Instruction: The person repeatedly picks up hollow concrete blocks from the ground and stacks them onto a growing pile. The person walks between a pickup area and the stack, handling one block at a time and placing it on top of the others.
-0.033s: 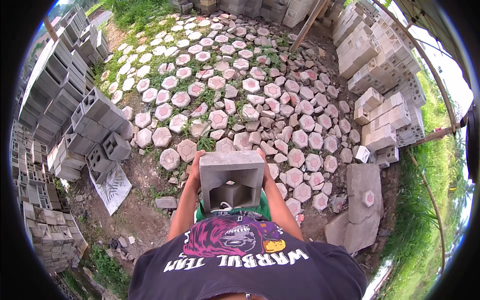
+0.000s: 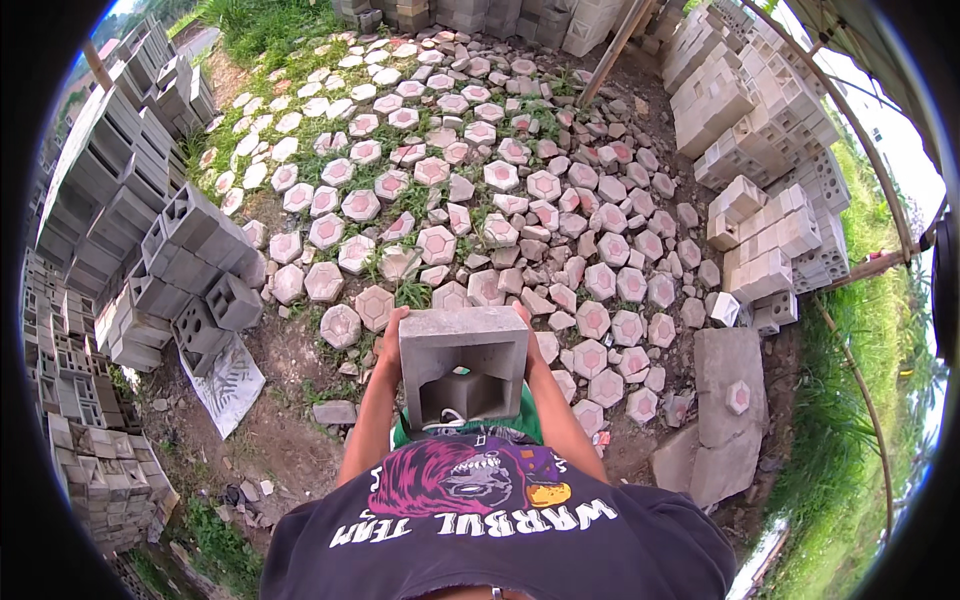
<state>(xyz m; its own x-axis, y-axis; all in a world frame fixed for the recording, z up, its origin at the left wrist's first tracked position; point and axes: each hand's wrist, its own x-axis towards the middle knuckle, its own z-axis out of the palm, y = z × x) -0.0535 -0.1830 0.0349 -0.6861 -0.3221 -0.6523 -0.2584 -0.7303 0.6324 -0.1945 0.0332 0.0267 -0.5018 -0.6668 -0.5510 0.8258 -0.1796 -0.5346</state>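
Head view looks straight down on a person standing on bare dirt, both hands up in front of the chest carrying a grey hollow concrete block [image 2: 463,365]. Left hand [image 2: 389,345] is clamped flat on the block's left side, fingers wrapped up near the top corner; right hand [image 2: 530,342] does the same on the right side, mostly hidden behind the block edge, so exact finger spread there can't be told. Block is held between the two palms, off the ground, level, its open cavity facing the camera with a bit of green fabric [image 2: 470,425] showing through and under it. Both forearms come up from the lower edge, either side of a black printed T-shirt [image 2: 480,530]. Just beyond the block, the ground is covered with many hexagonal paving stones [image 2: 436,243], grey rims with pinkish centres, laid loosely with grass tufts between them. Left of the person sits a loose pile of grey hollow blocks [image 2: 190,260], some tipped on their sides, and beside it a crumpled white sack [image 2: 228,382] on the dirt. Tall neat stacks of blocks [image 2: 95,170] run along the far left edge, lower stacks [image 2: 95,480] near the bottom left. On the right, stacked pale blocks [image 2: 765,215] stand in stepped piles, with flat concrete slabs [image 2: 725,415] lying near them, one hexagon stone on top. A wooden pole [image 2: 612,45] leans at upper centre. Grass [image 2: 850,400] fills the right margin.
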